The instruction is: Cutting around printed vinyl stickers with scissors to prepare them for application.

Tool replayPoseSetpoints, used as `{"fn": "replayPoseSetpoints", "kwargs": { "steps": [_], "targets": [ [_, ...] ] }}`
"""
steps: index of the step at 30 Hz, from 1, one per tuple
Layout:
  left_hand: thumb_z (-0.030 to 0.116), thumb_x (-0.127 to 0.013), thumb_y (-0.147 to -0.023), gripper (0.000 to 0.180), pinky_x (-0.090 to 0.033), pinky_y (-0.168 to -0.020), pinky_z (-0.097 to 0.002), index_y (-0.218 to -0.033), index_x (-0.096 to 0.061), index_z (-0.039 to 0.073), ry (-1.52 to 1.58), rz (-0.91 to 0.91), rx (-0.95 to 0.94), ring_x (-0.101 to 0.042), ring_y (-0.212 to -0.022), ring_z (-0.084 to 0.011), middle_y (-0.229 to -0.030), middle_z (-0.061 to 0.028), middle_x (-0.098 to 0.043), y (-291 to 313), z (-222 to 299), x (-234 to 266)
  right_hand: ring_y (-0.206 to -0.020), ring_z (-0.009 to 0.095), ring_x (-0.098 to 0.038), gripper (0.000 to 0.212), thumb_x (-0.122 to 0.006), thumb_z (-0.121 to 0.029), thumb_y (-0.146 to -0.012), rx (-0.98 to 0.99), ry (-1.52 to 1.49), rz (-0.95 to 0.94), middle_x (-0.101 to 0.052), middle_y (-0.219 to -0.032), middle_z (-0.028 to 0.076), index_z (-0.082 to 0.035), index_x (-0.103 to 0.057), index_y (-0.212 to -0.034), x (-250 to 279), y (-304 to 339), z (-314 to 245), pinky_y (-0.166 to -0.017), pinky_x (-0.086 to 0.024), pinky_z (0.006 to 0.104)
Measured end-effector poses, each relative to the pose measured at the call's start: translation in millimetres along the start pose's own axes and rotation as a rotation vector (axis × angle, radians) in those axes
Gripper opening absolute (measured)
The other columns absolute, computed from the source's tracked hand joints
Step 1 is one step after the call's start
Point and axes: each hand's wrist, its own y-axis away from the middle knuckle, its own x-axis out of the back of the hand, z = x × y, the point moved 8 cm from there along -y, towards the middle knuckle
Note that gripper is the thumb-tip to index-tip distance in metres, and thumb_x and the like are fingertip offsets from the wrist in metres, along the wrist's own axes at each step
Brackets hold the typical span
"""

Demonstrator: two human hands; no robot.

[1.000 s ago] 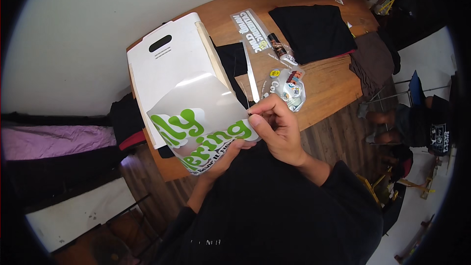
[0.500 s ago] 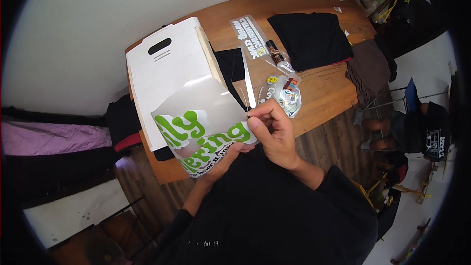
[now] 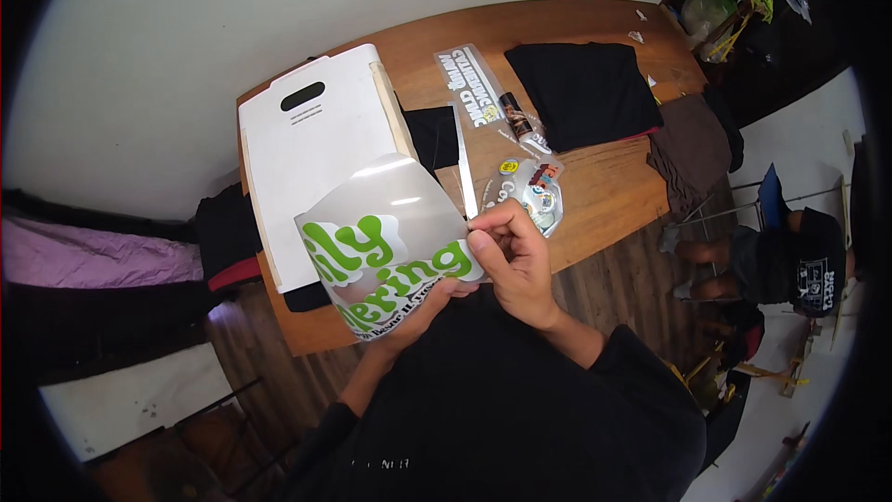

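Observation:
A clear printed film sheet (image 3: 376, 188) with green and black lettering curves in front of me. My left hand (image 3: 429, 307) grips its lower edge from beneath, with part of the fingers hidden behind it. At the sheet's right edge, my right hand (image 3: 517, 265) pinches with thumb and forefinger. A narrow white strip (image 3: 466, 167) rises from these fingertips; whether it is joined to the sheet I cannot tell. Behind the film lies a white board (image 3: 279, 153) with an oval handle slot.
Other printed films (image 3: 474, 84) lie on the wooden table (image 3: 604, 209), with a small dark bottle (image 3: 513, 113) among them. Folded black cloth (image 3: 585, 93) and brown cloth (image 3: 689, 135) sit farther right. A person (image 3: 808, 260) is at the far right. Purple cloth (image 3: 102, 251) hangs at left.
The view has shifted slightly, so the table sits a little lower. The film has tilted a little in my hands; both hands keep their hold.

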Motion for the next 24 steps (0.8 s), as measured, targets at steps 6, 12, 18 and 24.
{"fn": "replayPoseSetpoints", "kwargs": {
  "steps": [6,12,18,24],
  "targets": [
    [0.004,-0.051,-0.091,0.021,-0.052,-0.077,-0.0266,-0.110,-0.056,-0.003,-0.002,0.018,0.044,-0.064,-0.087,-0.0182,-0.097,-0.0125,-0.065,-0.3,-4.0,0.3,-0.078,0.004,-0.055,0.009,-0.053,-0.003,-0.090,0.018,0.021,-0.001,-0.058,-0.086,0.005,0.001,-0.049,-0.097,1.8,-0.6,-1.6,-0.068,-0.045,0.0180],
    [0.003,-0.051,-0.090,0.021,-0.052,-0.077,-0.0258,-0.110,-0.056,-0.003,-0.012,-0.008,0.041,-0.064,-0.087,-0.0174,-0.096,-0.0113,-0.065,-2.1,-3.3,-1.2,-0.077,0.004,-0.055,0.009,-0.053,-0.003,-0.090,0.006,0.033,0.004,-0.058,-0.086,0.005,0.001,-0.049,-0.097,3.0,-1.3,-1.8,-0.067,-0.045,0.0173],
    [0.005,-0.051,-0.091,0.021,-0.052,-0.077,-0.0256,-0.110,-0.056,-0.002,0.002,-0.015,0.035,-0.064,-0.086,-0.0166,-0.096,-0.0106,-0.065,-1.8,-5.6,1.1,-0.078,0.004,-0.055,0.010,-0.054,-0.003,-0.090,-0.002,0.027,-0.004,-0.058,-0.087,0.005,0.001,-0.049,-0.097,3.5,-0.7,-0.8,-0.068,-0.045,0.0177],
    [0.005,-0.051,-0.091,0.022,-0.052,-0.076,-0.0262,-0.110,-0.055,-0.003,0.021,0.002,0.032,-0.064,-0.086,-0.0172,-0.095,-0.0113,-0.065,-1.8,-0.7,-2.5,-0.078,0.005,-0.055,0.009,-0.053,-0.003,-0.090,0.008,0.031,0.003,-0.058,-0.086,0.005,0.001,-0.049,-0.097,3.9,-1.0,-2.1,-0.069,-0.045,0.0179]
  ]
}}
